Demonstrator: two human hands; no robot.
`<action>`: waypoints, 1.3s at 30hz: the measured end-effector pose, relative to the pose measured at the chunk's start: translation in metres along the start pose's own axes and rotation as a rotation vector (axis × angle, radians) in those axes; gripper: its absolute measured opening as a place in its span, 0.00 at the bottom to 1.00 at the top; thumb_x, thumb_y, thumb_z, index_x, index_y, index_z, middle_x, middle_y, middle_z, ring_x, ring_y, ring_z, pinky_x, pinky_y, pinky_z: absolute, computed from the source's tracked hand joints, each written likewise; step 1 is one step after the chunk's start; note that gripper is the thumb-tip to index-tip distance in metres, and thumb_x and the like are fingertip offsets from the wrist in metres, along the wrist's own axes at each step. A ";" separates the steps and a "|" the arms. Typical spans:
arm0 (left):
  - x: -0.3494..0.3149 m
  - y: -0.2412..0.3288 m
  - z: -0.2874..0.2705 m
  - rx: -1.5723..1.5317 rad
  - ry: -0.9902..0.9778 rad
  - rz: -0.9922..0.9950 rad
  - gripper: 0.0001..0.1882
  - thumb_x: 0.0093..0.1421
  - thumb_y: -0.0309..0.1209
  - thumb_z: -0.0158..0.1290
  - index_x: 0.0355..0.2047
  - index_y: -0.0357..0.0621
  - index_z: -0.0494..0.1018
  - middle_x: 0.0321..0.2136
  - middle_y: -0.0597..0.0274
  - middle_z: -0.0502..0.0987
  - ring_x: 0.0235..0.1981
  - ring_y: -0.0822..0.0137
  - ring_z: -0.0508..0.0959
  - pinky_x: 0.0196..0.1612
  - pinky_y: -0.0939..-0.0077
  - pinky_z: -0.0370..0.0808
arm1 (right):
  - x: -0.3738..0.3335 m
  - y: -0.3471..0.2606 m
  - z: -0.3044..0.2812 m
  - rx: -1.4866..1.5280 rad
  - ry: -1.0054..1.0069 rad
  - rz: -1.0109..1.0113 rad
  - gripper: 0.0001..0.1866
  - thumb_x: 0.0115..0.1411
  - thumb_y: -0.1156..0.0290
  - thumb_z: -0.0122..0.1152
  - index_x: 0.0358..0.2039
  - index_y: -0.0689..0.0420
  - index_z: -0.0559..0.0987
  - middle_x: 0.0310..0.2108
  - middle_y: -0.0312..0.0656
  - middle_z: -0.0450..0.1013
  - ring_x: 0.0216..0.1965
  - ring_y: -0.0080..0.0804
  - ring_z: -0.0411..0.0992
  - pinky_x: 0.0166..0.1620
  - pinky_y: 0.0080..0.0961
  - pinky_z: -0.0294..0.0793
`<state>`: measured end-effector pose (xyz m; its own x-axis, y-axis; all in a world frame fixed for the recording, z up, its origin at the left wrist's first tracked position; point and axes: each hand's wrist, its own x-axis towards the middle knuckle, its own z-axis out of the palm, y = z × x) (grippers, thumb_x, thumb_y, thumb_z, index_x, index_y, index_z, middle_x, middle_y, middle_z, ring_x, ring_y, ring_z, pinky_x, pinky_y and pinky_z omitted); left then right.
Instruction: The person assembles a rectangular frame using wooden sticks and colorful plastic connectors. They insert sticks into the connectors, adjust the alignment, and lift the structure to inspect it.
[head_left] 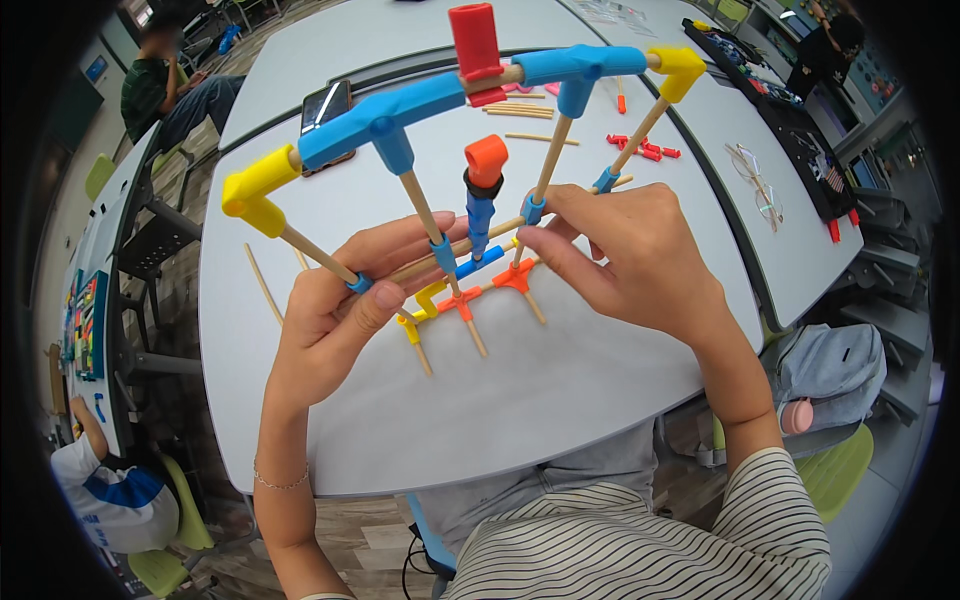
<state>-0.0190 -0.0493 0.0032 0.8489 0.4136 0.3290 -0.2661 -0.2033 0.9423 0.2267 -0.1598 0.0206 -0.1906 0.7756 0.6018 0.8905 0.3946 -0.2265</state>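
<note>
Between my hands stands a wooden stick frame (418, 205) joined by plastic connectors. Along its top run blue connectors (385, 115), with a yellow elbow (262, 190) at the left end and another yellow elbow (678, 72) at the right. A red connector (475, 45) sticks up from the middle. My left hand (330, 310) grips the frame's lower crossbar at the left, thumb by a small blue sleeve. My right hand (630, 250) pinches near a blue sleeve (533, 208) farther right. Below are orange connectors (514, 276) and a blue post with an orange cap (486, 160).
On the white table (560, 390) lie loose sticks (520, 110), red connectors (645, 148) and a phone (326, 105). Glasses (758, 185) and a black case (790, 130) lie on the right-hand table. A grey backpack (830, 370) rests on a chair. Other people sit at the left.
</note>
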 end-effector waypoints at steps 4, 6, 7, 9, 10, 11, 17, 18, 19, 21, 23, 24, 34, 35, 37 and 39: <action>0.001 0.002 0.002 -0.001 -0.011 0.005 0.23 0.71 0.28 0.43 0.62 0.29 0.61 0.61 0.39 0.67 0.64 0.49 0.68 0.67 0.53 0.65 | 0.001 0.001 -0.004 0.026 -0.009 -0.004 0.08 0.59 0.69 0.65 0.32 0.58 0.77 0.13 0.37 0.71 0.12 0.34 0.70 0.18 0.28 0.64; 0.002 0.002 0.003 0.002 -0.011 0.018 0.22 0.71 0.28 0.43 0.62 0.29 0.61 0.61 0.39 0.68 0.64 0.49 0.68 0.67 0.54 0.65 | 0.001 0.001 -0.004 0.023 -0.009 -0.002 0.08 0.59 0.69 0.65 0.32 0.58 0.77 0.13 0.37 0.71 0.13 0.34 0.70 0.18 0.28 0.65; 0.002 0.002 0.004 -0.001 -0.006 0.020 0.22 0.71 0.28 0.43 0.62 0.29 0.61 0.61 0.39 0.68 0.64 0.49 0.68 0.67 0.54 0.64 | 0.001 0.001 -0.004 0.021 -0.009 -0.001 0.08 0.59 0.69 0.65 0.32 0.58 0.77 0.13 0.37 0.71 0.13 0.34 0.70 0.18 0.28 0.65; 0.003 0.003 0.006 -0.007 0.005 0.025 0.22 0.71 0.28 0.43 0.62 0.29 0.61 0.61 0.39 0.68 0.63 0.49 0.68 0.67 0.54 0.64 | 0.001 0.002 -0.002 0.027 0.015 -0.007 0.08 0.60 0.69 0.65 0.32 0.59 0.76 0.14 0.38 0.72 0.13 0.35 0.71 0.19 0.28 0.65; 0.003 0.003 0.008 -0.004 0.012 0.024 0.22 0.71 0.28 0.43 0.62 0.29 0.61 0.61 0.39 0.68 0.63 0.49 0.68 0.67 0.54 0.64 | 0.001 0.002 -0.001 0.030 0.028 -0.009 0.08 0.60 0.69 0.65 0.31 0.59 0.76 0.14 0.38 0.72 0.13 0.35 0.71 0.19 0.29 0.66; 0.002 0.003 0.008 -0.002 0.021 0.022 0.22 0.71 0.28 0.43 0.62 0.29 0.61 0.60 0.39 0.68 0.63 0.48 0.68 0.67 0.54 0.64 | 0.001 0.001 -0.001 0.004 0.005 -0.002 0.09 0.60 0.69 0.64 0.32 0.59 0.75 0.15 0.39 0.73 0.14 0.35 0.71 0.19 0.29 0.66; 0.003 0.003 0.010 0.038 0.037 0.026 0.23 0.71 0.29 0.44 0.63 0.30 0.62 0.60 0.40 0.69 0.63 0.49 0.69 0.66 0.54 0.66 | 0.001 -0.005 0.001 0.018 -0.047 0.068 0.10 0.61 0.70 0.64 0.34 0.61 0.72 0.20 0.45 0.76 0.19 0.39 0.76 0.22 0.30 0.72; 0.003 0.003 0.011 0.045 0.044 0.027 0.23 0.71 0.29 0.44 0.63 0.30 0.62 0.60 0.40 0.69 0.62 0.50 0.69 0.66 0.54 0.66 | 0.000 -0.005 0.002 0.035 -0.056 0.088 0.10 0.61 0.71 0.64 0.34 0.61 0.71 0.21 0.45 0.77 0.20 0.39 0.77 0.23 0.30 0.73; 0.003 0.003 0.011 0.045 0.047 0.024 0.23 0.70 0.29 0.45 0.62 0.30 0.62 0.60 0.41 0.69 0.62 0.50 0.70 0.66 0.54 0.66 | -0.001 -0.006 0.002 0.052 -0.064 0.108 0.10 0.60 0.71 0.64 0.35 0.61 0.71 0.22 0.46 0.78 0.22 0.40 0.78 0.24 0.30 0.75; 0.002 0.002 0.012 0.047 0.056 0.017 0.23 0.70 0.30 0.45 0.62 0.30 0.62 0.59 0.41 0.70 0.62 0.51 0.70 0.66 0.55 0.66 | -0.002 -0.005 0.003 0.120 -0.048 0.130 0.10 0.60 0.72 0.64 0.36 0.61 0.71 0.23 0.47 0.79 0.24 0.41 0.80 0.26 0.30 0.77; 0.002 0.002 0.012 0.052 0.063 0.009 0.23 0.70 0.30 0.45 0.62 0.30 0.63 0.59 0.41 0.70 0.62 0.51 0.70 0.66 0.55 0.66 | -0.002 -0.004 0.004 0.168 -0.043 0.144 0.10 0.59 0.73 0.64 0.36 0.61 0.71 0.25 0.48 0.79 0.26 0.42 0.81 0.28 0.30 0.78; 0.002 0.002 0.012 0.054 0.065 0.005 0.23 0.70 0.30 0.45 0.62 0.31 0.63 0.59 0.41 0.70 0.62 0.51 0.70 0.66 0.55 0.66 | -0.003 -0.003 0.003 0.182 -0.045 0.148 0.11 0.59 0.74 0.64 0.37 0.61 0.71 0.25 0.48 0.79 0.27 0.42 0.81 0.29 0.30 0.78; 0.002 0.000 0.015 0.057 0.074 0.019 0.23 0.70 0.29 0.45 0.62 0.31 0.63 0.59 0.43 0.71 0.62 0.51 0.71 0.65 0.56 0.67 | -0.001 -0.007 0.001 0.273 -0.040 0.227 0.08 0.57 0.77 0.64 0.34 0.62 0.72 0.25 0.48 0.80 0.29 0.40 0.82 0.33 0.28 0.81; 0.002 0.000 0.016 0.059 0.075 0.019 0.23 0.70 0.29 0.46 0.62 0.31 0.63 0.59 0.43 0.71 0.61 0.51 0.71 0.65 0.56 0.67 | -0.001 -0.007 0.001 0.296 -0.040 0.246 0.08 0.57 0.77 0.64 0.34 0.63 0.73 0.26 0.48 0.80 0.29 0.39 0.82 0.33 0.27 0.81; 0.002 -0.001 0.017 0.047 0.084 0.030 0.23 0.70 0.29 0.46 0.62 0.31 0.63 0.59 0.43 0.71 0.61 0.51 0.71 0.65 0.56 0.67 | -0.001 -0.006 0.000 0.341 -0.041 0.285 0.08 0.57 0.77 0.64 0.34 0.63 0.73 0.26 0.48 0.80 0.29 0.38 0.82 0.34 0.27 0.81; 0.002 -0.002 0.022 0.014 0.113 0.050 0.23 0.70 0.29 0.45 0.62 0.30 0.63 0.58 0.44 0.72 0.61 0.51 0.71 0.65 0.56 0.67 | -0.002 -0.004 0.001 0.368 -0.048 0.297 0.08 0.57 0.77 0.64 0.35 0.63 0.74 0.26 0.48 0.80 0.30 0.37 0.82 0.34 0.26 0.81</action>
<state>-0.0069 -0.0673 0.0006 0.7778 0.4998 0.3812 -0.2995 -0.2385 0.9238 0.2232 -0.1618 0.0194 0.0239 0.8998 0.4356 0.7057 0.2934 -0.6449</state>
